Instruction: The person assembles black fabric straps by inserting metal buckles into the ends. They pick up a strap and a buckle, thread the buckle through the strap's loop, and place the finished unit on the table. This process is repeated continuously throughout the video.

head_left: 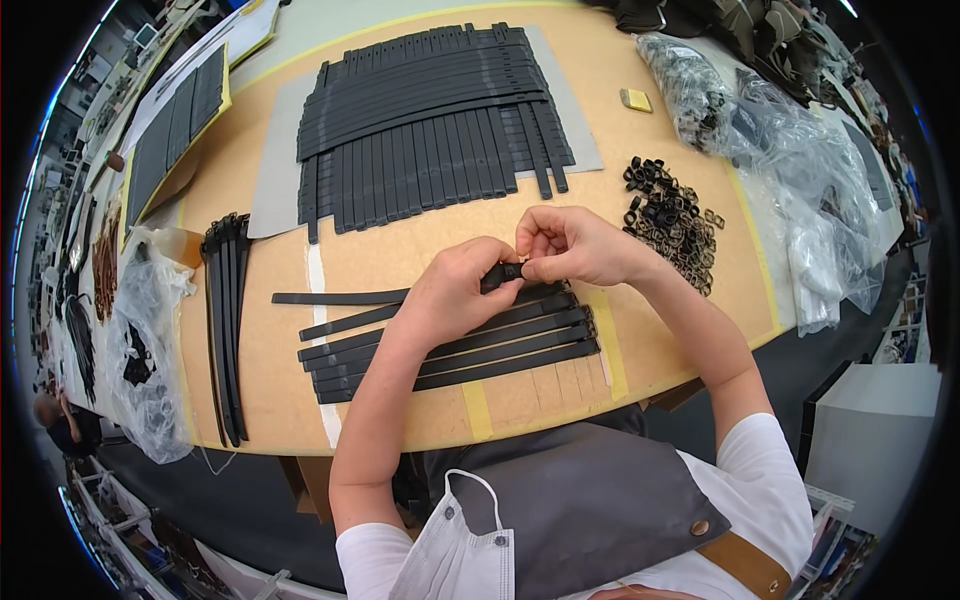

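Head view shows both hands meeting over the middle of the table (420, 420). The left hand (450, 295) is closed around the end of a black strap (340, 297), and the right hand (575, 245) pinches a small black loop (512, 270) at that strap's tip, fingertips of the two hands almost touching. The strap runs out to the left from the left hand, lying flat on the tan tabletop. Just nearer than the hands lies a row of black straps (460, 355), side by side, partly under the left forearm. To the right of the right hand sits a loose heap of black loops (672, 222), and farther right are clear plastic bags (800, 190). Far beyond the hands a large fan of black straps (430, 130) rests on a grey sheet (275, 180). At the left edge a bundle of straps (225, 320) lies lengthwise beside another clear bag (150, 350).
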Available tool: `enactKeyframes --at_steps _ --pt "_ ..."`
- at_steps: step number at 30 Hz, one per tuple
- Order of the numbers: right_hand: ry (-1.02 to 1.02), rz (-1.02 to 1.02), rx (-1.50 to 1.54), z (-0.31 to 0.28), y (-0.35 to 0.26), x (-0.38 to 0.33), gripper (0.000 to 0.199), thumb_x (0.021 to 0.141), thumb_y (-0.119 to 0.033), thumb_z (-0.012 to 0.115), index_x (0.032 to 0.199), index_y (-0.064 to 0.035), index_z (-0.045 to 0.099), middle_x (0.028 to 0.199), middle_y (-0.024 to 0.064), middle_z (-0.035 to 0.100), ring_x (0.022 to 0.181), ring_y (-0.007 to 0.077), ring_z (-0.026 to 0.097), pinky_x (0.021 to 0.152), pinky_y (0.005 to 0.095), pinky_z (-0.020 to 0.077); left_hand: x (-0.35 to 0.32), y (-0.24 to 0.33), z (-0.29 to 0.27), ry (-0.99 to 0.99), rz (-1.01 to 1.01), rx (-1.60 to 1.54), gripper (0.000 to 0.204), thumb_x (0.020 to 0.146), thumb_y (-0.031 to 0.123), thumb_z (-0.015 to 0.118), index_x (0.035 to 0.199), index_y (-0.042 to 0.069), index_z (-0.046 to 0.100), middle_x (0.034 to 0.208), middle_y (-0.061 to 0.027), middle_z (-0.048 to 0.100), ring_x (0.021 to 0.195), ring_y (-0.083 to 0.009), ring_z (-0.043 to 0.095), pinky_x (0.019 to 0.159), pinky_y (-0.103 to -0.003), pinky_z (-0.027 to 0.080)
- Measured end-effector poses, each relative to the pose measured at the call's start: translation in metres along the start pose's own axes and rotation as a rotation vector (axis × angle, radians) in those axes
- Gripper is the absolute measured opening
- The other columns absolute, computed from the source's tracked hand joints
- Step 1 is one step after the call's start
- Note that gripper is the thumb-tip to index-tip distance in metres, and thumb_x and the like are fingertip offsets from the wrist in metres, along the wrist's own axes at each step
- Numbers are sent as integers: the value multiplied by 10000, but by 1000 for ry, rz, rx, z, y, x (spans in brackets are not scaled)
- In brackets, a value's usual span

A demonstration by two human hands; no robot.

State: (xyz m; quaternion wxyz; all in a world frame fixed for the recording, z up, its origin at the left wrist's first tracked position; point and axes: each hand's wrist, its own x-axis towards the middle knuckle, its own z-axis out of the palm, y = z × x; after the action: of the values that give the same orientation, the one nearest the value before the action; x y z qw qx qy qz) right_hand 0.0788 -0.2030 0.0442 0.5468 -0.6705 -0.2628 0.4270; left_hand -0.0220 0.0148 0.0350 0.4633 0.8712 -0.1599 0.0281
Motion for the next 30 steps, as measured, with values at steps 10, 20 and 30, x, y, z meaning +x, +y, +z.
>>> enactKeyframes --at_steps 10,20,30 --pt "73 -4 96 8 9 6 225 950 -149 800 1034 -51 616 833 -25 659 733 30 606 656 190 501 0 -5 0 -10 -2 -1 258 887 151 810 1071 22 683 910 -122 703 759 -274 681 667 -362 537" --pt "120 -216 245 3 24 9 224 977 -148 769 1098 -51 608 904 6 687 738 48 645 670 204 533 1 -4 -4 166 25 1 243 839 72 823 1050 29 708 832 -29 700 678 -86 587 557 -235 425" --pt "22 -121 491 -21 20 -10 327 1033 -195 686 1295 -4 646 1126 75 715 1029 191 753 841 253 622 -2 0 -10 246 -3 -32 201 838 44 811 1014 24 718 800 -13 679 672 -84 567 598 -238 454"
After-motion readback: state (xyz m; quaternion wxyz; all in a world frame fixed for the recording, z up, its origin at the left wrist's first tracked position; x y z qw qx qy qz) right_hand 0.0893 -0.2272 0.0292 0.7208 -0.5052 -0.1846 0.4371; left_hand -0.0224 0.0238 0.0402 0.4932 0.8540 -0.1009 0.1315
